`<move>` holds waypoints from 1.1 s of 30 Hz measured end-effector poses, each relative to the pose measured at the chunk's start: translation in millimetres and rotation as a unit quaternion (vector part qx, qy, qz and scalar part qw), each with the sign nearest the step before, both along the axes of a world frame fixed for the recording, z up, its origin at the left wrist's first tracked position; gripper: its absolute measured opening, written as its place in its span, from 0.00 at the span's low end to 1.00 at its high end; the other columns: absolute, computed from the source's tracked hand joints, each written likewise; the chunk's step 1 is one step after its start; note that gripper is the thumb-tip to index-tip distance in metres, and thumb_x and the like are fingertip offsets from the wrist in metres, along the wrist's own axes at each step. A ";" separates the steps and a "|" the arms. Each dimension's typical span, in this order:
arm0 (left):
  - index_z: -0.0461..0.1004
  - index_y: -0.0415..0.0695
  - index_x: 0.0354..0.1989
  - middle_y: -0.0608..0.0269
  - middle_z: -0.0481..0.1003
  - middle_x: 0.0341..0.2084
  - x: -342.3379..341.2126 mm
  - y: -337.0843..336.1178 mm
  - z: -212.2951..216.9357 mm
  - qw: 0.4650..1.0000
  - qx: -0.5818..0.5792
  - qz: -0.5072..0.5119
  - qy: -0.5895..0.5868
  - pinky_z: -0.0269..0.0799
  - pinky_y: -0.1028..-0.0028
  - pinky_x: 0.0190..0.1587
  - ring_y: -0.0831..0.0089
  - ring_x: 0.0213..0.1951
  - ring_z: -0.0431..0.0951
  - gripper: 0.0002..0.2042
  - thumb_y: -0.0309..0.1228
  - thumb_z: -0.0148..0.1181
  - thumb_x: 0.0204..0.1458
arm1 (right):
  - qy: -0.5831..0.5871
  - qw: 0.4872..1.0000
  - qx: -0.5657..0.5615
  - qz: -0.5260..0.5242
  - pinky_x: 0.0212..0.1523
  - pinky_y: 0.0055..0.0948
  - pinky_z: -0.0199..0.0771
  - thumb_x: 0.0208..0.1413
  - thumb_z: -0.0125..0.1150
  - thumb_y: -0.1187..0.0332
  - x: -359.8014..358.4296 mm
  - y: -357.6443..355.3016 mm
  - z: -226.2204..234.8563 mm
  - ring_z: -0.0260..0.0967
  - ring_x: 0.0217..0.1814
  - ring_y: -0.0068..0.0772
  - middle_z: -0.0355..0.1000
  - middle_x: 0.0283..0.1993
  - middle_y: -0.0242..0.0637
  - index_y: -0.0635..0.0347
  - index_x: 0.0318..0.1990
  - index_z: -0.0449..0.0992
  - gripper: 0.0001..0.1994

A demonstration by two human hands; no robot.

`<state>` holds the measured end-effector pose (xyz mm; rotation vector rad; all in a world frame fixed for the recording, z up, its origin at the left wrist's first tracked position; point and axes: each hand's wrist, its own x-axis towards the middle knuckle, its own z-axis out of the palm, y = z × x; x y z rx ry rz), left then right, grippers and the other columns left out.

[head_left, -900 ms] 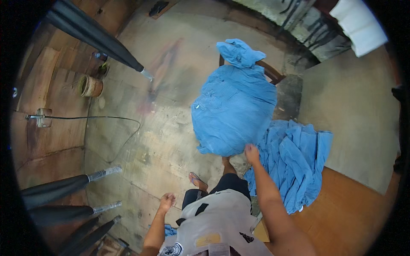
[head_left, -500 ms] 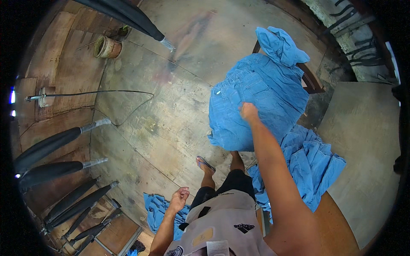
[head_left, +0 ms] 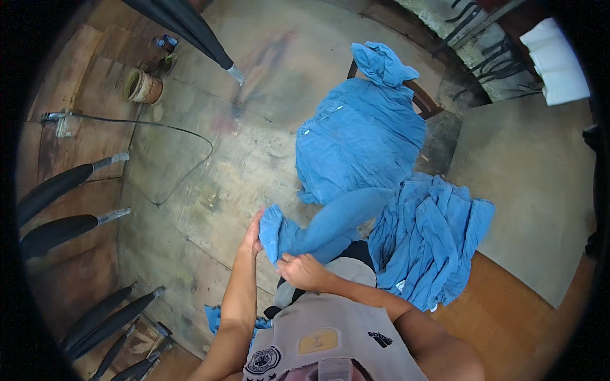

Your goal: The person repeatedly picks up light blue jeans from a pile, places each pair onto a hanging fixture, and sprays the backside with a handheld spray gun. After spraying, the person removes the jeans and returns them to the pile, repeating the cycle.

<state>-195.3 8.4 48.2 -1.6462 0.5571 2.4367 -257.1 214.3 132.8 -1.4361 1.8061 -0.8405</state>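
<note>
A pale-blue denim garment stretches in front of my waist, one narrow end drawn toward my left. My left hand holds the outer side of that end, its fingers partly hidden by the cloth. Lower down, my right hand pinches the edge of the same end. Beyond it, more blue denim clothing with a gathered elastic waist lies heaped over a dark wooden chair. Whether the held garment is separate from this heap I cannot tell.
On my right, another denim pile lies by an orange-brown wooden surface and a grey board. Black-wrapped poles jut in from the left. A bucket and a looped cable are further off. White cloth hangs far right.
My right hand has left the heap on the chair and come back toward my body. Both hands now hold one end of a denim garment; my left hand was empty before.
</note>
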 end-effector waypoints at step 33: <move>0.72 0.32 0.58 0.39 0.72 0.55 121.7 127.8 252.1 0.533 -0.534 -0.517 0.404 0.70 0.59 0.57 0.47 0.54 0.74 0.24 0.40 0.58 0.60 | -0.540 0.649 -0.140 -0.517 0.53 0.33 0.74 0.56 0.65 0.66 91.5 79.1 111.5 0.73 0.51 0.32 0.75 0.54 0.39 0.64 0.58 0.71 0.23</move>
